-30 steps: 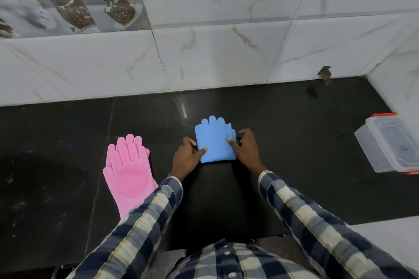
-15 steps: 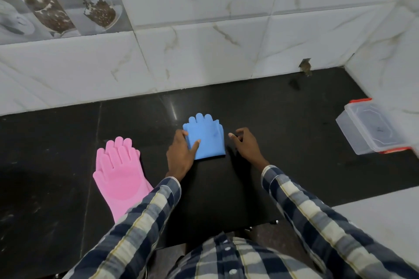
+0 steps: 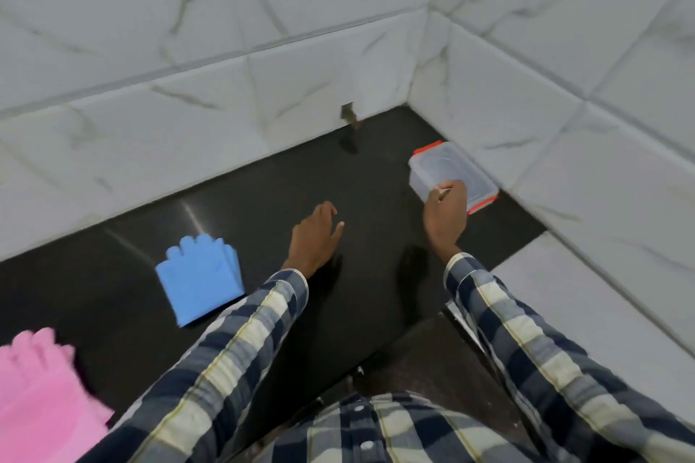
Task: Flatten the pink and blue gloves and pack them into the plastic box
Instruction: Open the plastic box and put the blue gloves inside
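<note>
Glossy black counter (image 3: 376, 180), clear plastic box (image 3: 436, 165)

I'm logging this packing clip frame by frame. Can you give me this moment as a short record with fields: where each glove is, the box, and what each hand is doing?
blue glove: lies folded on the black counter, no hand on it
pink glove: on the counter at the lower left, partly cut off by the frame edge
plastic box: clear with red clips, lid on, in the corner by the tiled wall
right hand: gripping the near end of the box
left hand: open, above the counter, holding nothing
gloves in box: none yet
</note>
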A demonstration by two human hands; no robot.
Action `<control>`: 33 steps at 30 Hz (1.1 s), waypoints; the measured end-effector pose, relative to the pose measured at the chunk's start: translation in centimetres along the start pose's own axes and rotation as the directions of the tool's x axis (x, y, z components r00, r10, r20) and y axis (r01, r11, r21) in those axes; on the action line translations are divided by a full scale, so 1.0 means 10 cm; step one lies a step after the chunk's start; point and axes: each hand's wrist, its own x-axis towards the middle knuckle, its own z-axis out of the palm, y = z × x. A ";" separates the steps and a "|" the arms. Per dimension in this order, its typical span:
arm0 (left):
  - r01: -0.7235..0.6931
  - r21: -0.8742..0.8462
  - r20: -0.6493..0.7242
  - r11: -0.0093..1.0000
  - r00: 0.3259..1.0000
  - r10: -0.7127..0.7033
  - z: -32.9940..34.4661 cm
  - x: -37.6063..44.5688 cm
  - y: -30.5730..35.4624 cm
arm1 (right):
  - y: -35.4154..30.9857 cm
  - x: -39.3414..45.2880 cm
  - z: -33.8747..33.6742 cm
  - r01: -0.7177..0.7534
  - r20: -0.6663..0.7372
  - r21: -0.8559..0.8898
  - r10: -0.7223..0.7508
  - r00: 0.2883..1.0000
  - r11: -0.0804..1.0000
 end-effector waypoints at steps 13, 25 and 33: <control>-0.021 0.046 -0.044 0.999 0.999 0.023 0.28 0.56 0.79 | 0.55 0.87 -0.39 -0.322 0.225 0.155 0.284 0.932 0.934; 0.521 -0.179 -0.141 0.835 0.826 -0.546 0.12 -0.16 -0.28 | 0.02 0.12 0.54 0.157 0.813 0.107 -0.178 0.555 0.982; 0.613 -0.261 -0.201 0.746 0.721 -0.663 0.04 -0.74 -0.70 | -0.04 -0.60 0.91 0.286 0.810 0.113 -0.255 0.528 0.951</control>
